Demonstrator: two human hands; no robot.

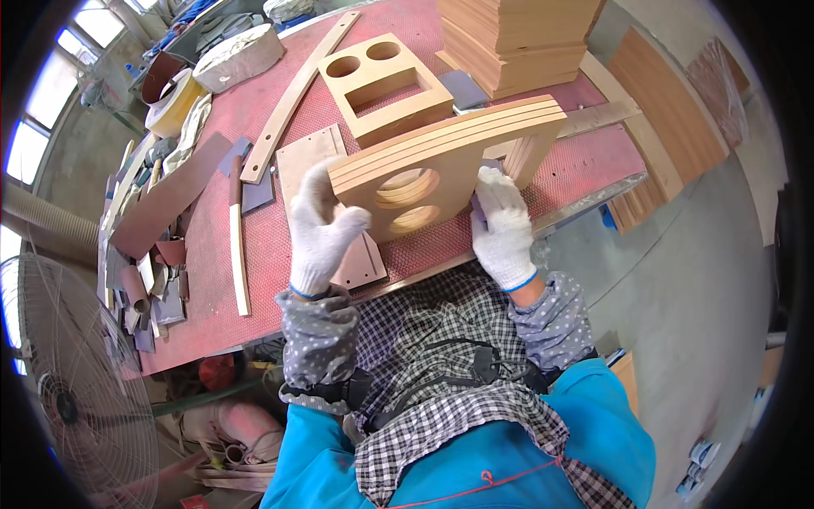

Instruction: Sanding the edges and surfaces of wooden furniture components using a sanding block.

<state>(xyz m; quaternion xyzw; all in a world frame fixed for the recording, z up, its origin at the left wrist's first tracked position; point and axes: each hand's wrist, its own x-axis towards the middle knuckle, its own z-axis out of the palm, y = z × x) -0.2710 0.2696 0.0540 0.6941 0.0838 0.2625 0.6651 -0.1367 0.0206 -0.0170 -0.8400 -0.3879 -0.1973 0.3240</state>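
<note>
A thick layered wooden panel [454,140] stands on its long edge on the red table in front of me. It has two round holes and a rectangular opening. My left hand [326,229], in a white knit glove, grips the panel's left end, thumb toward me. At the edge of the rectangular opening is my gloved right hand [502,225], its fingers closed on a small grey-purple piece of sandpaper [479,208], partly hidden by the glove. Behind the panel lies a similar wooden piece [386,89] with matching holes. Partly under the panel is a flat pale board [360,259].
On the red table [203,293] lie long wooden strips [297,102], a narrow stick [238,246] and sandpaper scraps [170,297]. A tall stack of wooden pieces [517,51] stands at the back right. A large fan [72,399] is at lower left.
</note>
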